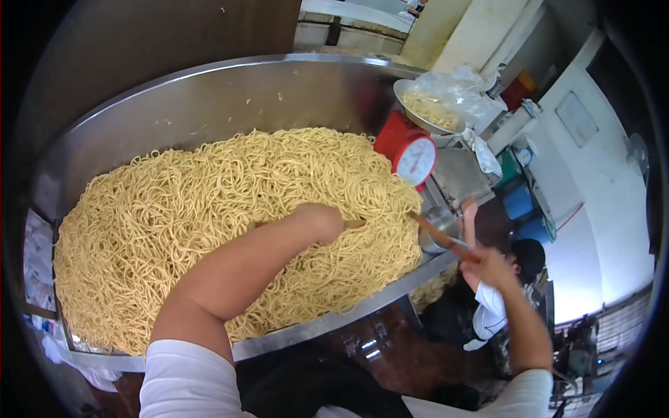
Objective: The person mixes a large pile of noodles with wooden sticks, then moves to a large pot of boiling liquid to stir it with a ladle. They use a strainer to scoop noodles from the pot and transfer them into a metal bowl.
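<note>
A large heap of yellow noodles [230,188] fills a long metal tray [230,104]. My left hand [320,221] is closed around a wooden stick [355,223] over the middle of the heap; both ends of the stick show on either side of my fist, partly among the noodles. My right hand [488,267] grips a second wooden stick [437,231], slanted up and left, its tip at the right edge of the heap. Close to that tip is a metal pot [433,240], partly hidden behind the stick.
A red dial scale [416,160] stands at the tray's right end, carrying a metal bowl [401,94] of noodles and a plastic bag [460,87]. Beyond my right arm, a co-worker in a dark cap [528,259] reaches a hand [469,207] near the pot. Blue bins [518,200] stand farther right.
</note>
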### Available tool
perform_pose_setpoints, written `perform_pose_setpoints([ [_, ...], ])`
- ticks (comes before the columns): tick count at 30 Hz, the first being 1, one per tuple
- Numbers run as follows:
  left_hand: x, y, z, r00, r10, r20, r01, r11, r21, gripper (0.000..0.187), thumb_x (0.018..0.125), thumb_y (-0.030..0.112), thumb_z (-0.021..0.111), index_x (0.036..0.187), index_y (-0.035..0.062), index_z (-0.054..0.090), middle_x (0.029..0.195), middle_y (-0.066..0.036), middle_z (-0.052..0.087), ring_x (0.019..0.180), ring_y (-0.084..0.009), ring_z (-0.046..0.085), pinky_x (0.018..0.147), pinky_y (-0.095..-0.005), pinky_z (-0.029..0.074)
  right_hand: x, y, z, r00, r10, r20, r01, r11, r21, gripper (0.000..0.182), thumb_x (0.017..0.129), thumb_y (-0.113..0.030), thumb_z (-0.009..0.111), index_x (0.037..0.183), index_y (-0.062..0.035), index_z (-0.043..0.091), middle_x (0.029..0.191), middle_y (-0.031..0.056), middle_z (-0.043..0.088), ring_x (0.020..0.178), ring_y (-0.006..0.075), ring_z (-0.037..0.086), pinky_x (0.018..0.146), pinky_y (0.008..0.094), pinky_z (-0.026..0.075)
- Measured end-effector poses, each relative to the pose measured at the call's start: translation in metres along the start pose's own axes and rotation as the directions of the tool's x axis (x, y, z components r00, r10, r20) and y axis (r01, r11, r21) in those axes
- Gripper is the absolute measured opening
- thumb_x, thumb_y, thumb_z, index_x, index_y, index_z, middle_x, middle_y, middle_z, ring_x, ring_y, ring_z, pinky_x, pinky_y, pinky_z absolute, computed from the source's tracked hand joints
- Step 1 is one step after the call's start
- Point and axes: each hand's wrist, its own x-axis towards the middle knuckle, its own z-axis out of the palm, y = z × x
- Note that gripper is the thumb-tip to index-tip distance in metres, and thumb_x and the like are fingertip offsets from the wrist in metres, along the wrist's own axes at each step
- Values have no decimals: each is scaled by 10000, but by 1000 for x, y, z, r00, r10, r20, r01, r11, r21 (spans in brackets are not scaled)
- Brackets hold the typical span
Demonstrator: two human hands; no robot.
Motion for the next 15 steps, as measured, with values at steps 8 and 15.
perform_pose_setpoints([
  [8, -18, -24, 85, 970, -36, 240, 233, 416, -879, 212, 931, 286, 515, 860, 86, 520, 549, 15, 452, 404, -98, 416, 360, -272, 354, -90, -38, 78, 977, 214, -19, -167, 812, 560, 300, 837, -130, 642, 1111, -7, 637, 641, -27, 505, 567, 60, 453, 530, 235, 370],
  [15, -58, -11, 88, 987, -161, -16, -31, -90, -995, 167, 950, 256, 515, 926, 92, 492, 545, 50, 423, 372, -41, 347, 332, -211, 280, -107, -79, 37, 984, 40, -176, 56, 859, 509, 380, 860, -125, 651, 1216, -12, 584, 751, -59, 546, 617, 35, 452, 545, 204, 363],
])
